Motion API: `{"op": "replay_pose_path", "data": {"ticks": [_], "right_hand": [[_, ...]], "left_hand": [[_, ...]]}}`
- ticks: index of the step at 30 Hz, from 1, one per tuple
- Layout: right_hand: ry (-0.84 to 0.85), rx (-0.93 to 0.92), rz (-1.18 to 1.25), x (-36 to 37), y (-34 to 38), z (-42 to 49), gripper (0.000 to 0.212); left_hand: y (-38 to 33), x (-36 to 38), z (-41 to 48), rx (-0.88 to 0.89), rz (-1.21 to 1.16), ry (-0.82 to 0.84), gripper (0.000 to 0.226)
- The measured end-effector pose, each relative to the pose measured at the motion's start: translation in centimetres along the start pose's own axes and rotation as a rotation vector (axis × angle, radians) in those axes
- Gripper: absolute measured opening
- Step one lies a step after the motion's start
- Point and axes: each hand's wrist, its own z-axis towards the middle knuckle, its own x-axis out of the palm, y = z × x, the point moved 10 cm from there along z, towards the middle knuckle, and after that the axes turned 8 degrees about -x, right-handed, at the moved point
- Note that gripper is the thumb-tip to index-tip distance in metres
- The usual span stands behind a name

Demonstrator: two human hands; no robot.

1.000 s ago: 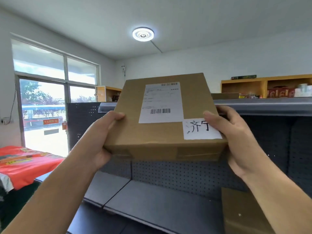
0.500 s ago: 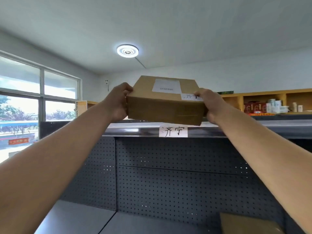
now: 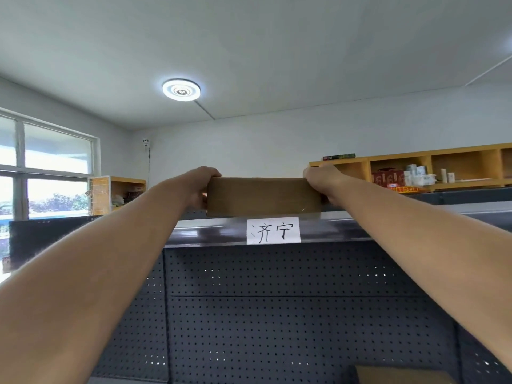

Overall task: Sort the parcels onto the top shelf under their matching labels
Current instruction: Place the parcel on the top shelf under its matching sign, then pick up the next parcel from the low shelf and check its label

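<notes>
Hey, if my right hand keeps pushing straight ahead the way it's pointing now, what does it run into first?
Probably nothing close. The right hand grips the end of the brown cardboard parcel at the grey metal top shelf. Beyond it stands the wooden cubby shelf by the wall, but the depth is unclear.

Your left hand point(image 3: 200, 187) and right hand point(image 3: 321, 180): bare, no gloves, rings or watch. Forearms uncovered; no sleeve visible.
</notes>
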Motion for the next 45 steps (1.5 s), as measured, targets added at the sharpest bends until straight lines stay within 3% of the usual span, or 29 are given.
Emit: {"op": "replay_pose_path", "data": {"ticks": [5,11,15,19,21,23,26,30,33,45], "right_hand": [[0.036,-0.038,-0.133,0.2,0.1,-0.3,0.057],[-0.074,-0.172,-0.391,-0.3,1.9,-1.1,0.044],[-0.110,-0.199,-0.484,-0.3,2.2,-1.1,0.049],[-0.097,-0.163,-0.446,-0.2,2.3,-1.4,0.072],[-0.101,-0.189,-0.478,-0.3,3.0,-2.1,0.074],[-0.139,-0.293,-0.624,-0.4,4.4,-3.8,0.064],[-0.221,-0.596,-0.888,0.7,7.0,-8.2,0.044],[-0.129,-0.845,-1.045,2.5,7.5,-14.5,0.024],[-0.109,-0.914,-1.056,1.3,6.1,-18.5,0.021],[-0.231,-0.710,-0.836,-8.9,-5.7,-28.6,0.032]], "left_hand": [[1.1,-0.6,1.0,0.037,0.027,-0.026,0.017],[1.2,-1.4,2.0,0.096,-0.015,-0.109,0.010],[-1.1,-3.1,1.6,0.301,0.226,-0.369,0.011],[-2.8,-2.4,0.1,0.425,0.444,-0.433,0.031],[-3.3,-2.3,-1.8,0.499,0.528,-0.500,0.038],[-3.5,-1.7,-4.6,0.602,0.620,-0.562,0.039],[-3.2,0.7,-9.8,0.802,0.722,-0.614,0.038],[-1.3,3.7,-16.1,0.969,0.705,-0.584,0.033],[1.5,6.2,-19.2,0.956,0.732,-0.523,0.034],[12.9,13.2,-24.7,0.872,0.839,-0.413,0.019]]}}
